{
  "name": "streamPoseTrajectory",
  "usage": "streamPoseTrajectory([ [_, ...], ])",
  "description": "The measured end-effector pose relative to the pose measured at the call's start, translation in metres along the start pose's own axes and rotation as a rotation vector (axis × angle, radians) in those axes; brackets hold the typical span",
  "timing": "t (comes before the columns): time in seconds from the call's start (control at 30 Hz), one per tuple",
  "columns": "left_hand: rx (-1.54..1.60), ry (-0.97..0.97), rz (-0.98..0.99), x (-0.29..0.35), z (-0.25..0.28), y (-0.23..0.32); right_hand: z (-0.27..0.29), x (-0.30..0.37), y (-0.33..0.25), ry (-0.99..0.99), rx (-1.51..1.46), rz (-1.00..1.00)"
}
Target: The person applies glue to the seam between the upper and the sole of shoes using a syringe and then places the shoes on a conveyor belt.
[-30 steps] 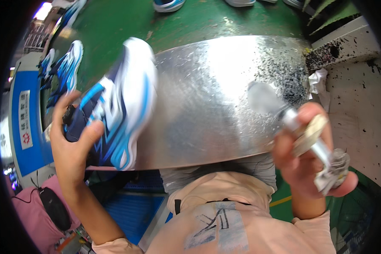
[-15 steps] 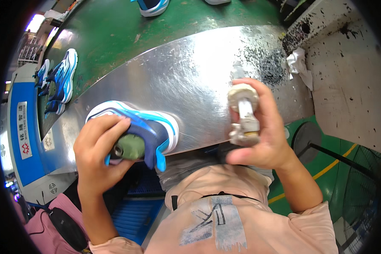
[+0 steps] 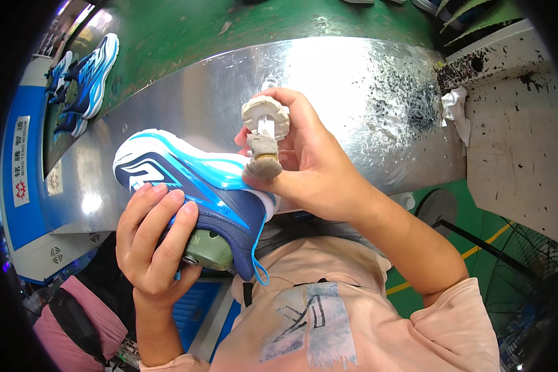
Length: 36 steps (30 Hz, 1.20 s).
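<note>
Up close at a metal-topped bench, a person's left hand (image 3: 155, 242) wraps its fingers (image 3: 167, 217) around the heel of a blue, white and turquoise mesh running shoe (image 3: 192, 186) mounted on a grey-green plastic last (image 3: 208, 249); the fingers lie pressed together over the collar, thumb hidden behind. The shoe's long axis runs from those fingers up and away to the left, toe out over the shiny steel sheet worktop (image 3: 353, 93), sole edge turned toward the right hand (image 3: 304, 167). That hand's fingers curl shut around a glue-caked, off-white stubby brush tool (image 3: 263, 139), held upright, its crusted lower end touching or just above the sole edge beside the heel, nearer the right hand's fingertips than the left's. A crumpled white rag (image 3: 456, 105) lies well off to the right
</note>
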State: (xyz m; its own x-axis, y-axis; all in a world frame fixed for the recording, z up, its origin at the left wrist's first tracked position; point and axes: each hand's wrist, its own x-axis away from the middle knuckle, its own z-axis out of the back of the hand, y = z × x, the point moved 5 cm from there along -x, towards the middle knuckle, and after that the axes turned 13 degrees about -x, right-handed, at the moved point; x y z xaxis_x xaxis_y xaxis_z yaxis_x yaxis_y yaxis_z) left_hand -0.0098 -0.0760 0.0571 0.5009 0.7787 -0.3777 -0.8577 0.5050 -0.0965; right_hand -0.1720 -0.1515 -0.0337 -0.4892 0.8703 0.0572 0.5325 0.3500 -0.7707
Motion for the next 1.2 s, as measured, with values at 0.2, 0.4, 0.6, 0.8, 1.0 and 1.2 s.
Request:
streamPoseTrajectory([
  [0.2, 0.003, 0.000, -0.016, -0.004, 0.001, -0.003, -0.002, -0.009, -0.010, -0.035, 0.226, -0.060],
  [0.4, 0.014, 0.009, -0.054, -0.006, -0.002, -0.002, -0.006, -0.024, -0.022, -0.200, 0.593, -0.062],
  [0.6, 0.031, 0.014, -0.064, -0.007, -0.003, -0.002, -0.007, -0.030, -0.027, -0.254, 0.745, -0.107],
  [0.8, 0.023, 0.009, -0.011, -0.011, 0.005, -0.003, 0.021, 0.008, -0.053, 0.010, 0.593, 0.032],
  [1.0, 0.033, 0.010, -0.024, -0.015, 0.000, 0.000, 0.071, 0.087, -0.072, 0.103, 0.529, 0.082],
  [1.2, -0.008, 0.066, -0.061, 0.010, 0.002, 0.002, 0.076, 0.107, -0.064, 0.265, 0.616, 0.050],
])
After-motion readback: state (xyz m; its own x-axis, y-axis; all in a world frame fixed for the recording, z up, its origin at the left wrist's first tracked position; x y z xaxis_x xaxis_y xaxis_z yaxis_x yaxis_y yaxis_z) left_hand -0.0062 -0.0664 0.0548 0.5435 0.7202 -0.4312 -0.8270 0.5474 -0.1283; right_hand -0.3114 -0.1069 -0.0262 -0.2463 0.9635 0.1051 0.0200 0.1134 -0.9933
